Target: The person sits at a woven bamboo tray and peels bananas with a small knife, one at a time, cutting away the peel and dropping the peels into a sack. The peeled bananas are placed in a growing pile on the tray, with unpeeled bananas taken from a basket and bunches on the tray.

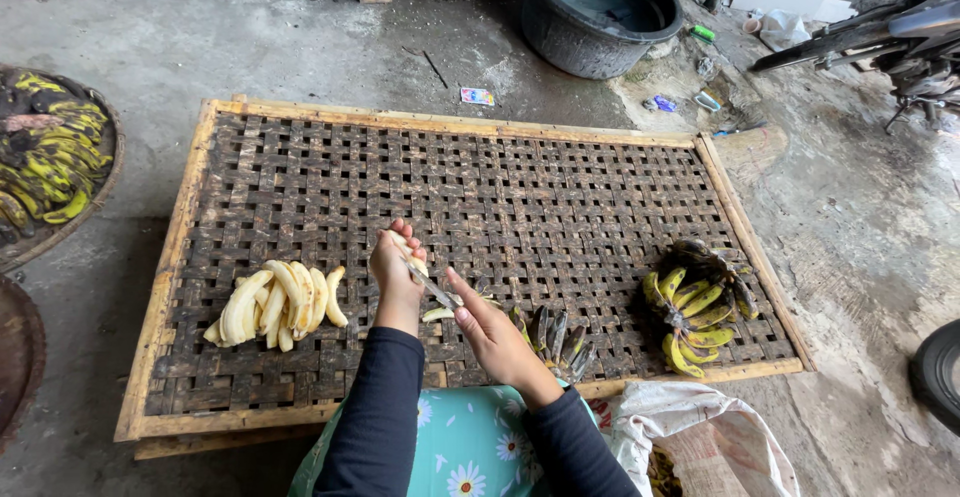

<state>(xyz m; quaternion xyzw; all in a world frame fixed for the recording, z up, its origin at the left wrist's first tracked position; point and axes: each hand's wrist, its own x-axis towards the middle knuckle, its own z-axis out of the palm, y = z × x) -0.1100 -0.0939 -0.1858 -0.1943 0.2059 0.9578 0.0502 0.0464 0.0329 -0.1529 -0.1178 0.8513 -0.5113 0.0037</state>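
My left hand [393, 269] is closed around a peeled pale banana [408, 250] above a woven bamboo tray [450, 187]. My right hand [490, 329] grips a small knife [432, 286], whose blade lies against that banana. A pile of peeled bananas [277, 303] rests on the tray to the left of my hands. Dark empty peels [553, 335] lie just right of my right hand. A bunch of unpeeled yellow-green bananas [698, 307] sits at the tray's right end.
A round tray of dark-spotted bananas [48, 152] stands on the concrete at far left. A dark basin of water [598, 9] is beyond the tray. A white sack [705, 437] lies by my right knee. A motorbike [890, 42] is parked at upper right.
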